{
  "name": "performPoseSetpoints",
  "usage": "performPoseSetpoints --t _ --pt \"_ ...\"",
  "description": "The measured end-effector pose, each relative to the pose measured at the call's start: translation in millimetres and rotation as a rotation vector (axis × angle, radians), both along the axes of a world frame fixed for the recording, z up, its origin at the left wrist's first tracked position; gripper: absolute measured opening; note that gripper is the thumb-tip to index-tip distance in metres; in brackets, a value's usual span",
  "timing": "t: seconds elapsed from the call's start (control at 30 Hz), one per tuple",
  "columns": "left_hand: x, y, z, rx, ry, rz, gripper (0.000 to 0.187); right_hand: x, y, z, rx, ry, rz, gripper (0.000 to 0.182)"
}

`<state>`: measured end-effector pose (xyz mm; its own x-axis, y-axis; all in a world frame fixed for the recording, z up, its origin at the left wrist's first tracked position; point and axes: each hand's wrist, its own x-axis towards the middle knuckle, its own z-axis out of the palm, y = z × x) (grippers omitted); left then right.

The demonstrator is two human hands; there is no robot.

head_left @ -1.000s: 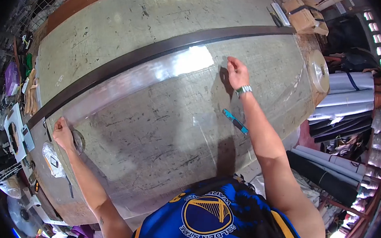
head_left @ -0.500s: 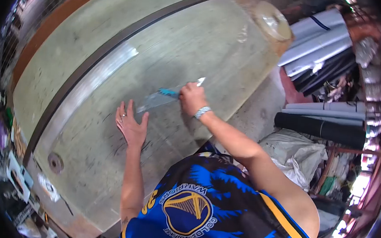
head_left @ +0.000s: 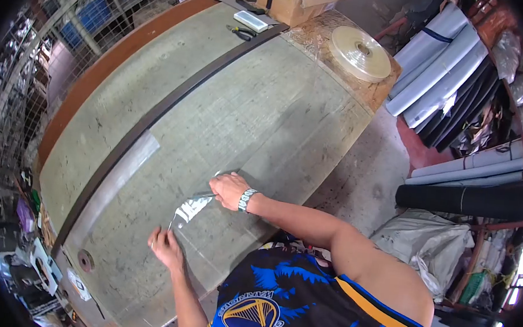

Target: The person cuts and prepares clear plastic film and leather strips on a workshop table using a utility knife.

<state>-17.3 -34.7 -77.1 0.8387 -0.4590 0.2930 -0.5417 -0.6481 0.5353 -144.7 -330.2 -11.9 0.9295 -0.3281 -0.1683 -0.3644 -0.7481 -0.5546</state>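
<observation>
A small clear plastic piece point(head_left: 193, 208) with a shiny glare lies between my two hands, over the worn grey-green table point(head_left: 260, 96). My left hand point(head_left: 166, 249) pinches its lower left end, fingers together. At its upper right end is my right hand point(head_left: 228, 190), closed on the plastic, with a banded watch on the wrist. Whether the right hand also holds another item is hidden by its fingers. To the left, a long clear strip point(head_left: 122, 177) lies along the dark raised bar point(head_left: 148, 118).
A roll of clear film point(head_left: 361, 53) and a cardboard box point(head_left: 299, 1) sit at the table's far end, near pliers point(head_left: 241, 34) and a white case point(head_left: 250, 20). A round disc point(head_left: 85, 260) lies lower left. Rolled sheets point(head_left: 435, 60) stand right.
The view has shifted, showing more of the table's far end. My left hand has gone from spread to pinching the plastic. The blue shape by my right hand no longer shows.
</observation>
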Motion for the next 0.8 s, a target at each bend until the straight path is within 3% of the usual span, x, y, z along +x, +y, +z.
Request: performPoseSetpoints --t 0.1,0.17,0.2,0.43,0.6,0.73,0.77,0.8 --pt "-18.8 38.2 -11.0 -0.17 0.056 0.194 0.011 -8.0 -57.8 23.1 0.022 -0.112 -0.019 0.015" --pt "-26.5 60.8 12.8 0.049 0.09 0.273 0.012 -5.5 -92.9 22.0 -0.024 -0.226 -0.047 0.015" --pt "-30.0 68.3 22.2 -0.039 0.15 0.323 0.013 -0.8 -108.7 22.3 -0.052 -0.288 -0.057 0.016" --pt "-18.6 192.1 -4.9 -0.365 0.323 0.544 0.017 63.9 -162.5 -8.9 -0.094 -0.075 0.39 0.018" --pt "-7.3 261.7 7.4 -0.551 0.395 0.638 0.016 97.7 -156.6 -28.4 -0.034 0.064 0.453 0.019" --pt "30.8 336.2 12.9 -0.347 0.326 0.775 0.016 97.2 -149.2 -34.6 -0.027 0.064 0.387 0.018" --pt "38.2 339.2 17.1 -0.402 0.28 0.849 0.02 99.7 -148.1 -39.2 -0.063 0.096 0.374 0.019" --pt "55.2 367.6 15.2 -0.118 0.292 0.886 0.021 102.4 -146.9 -47.2 -0.09 0.125 0.371 0.019"
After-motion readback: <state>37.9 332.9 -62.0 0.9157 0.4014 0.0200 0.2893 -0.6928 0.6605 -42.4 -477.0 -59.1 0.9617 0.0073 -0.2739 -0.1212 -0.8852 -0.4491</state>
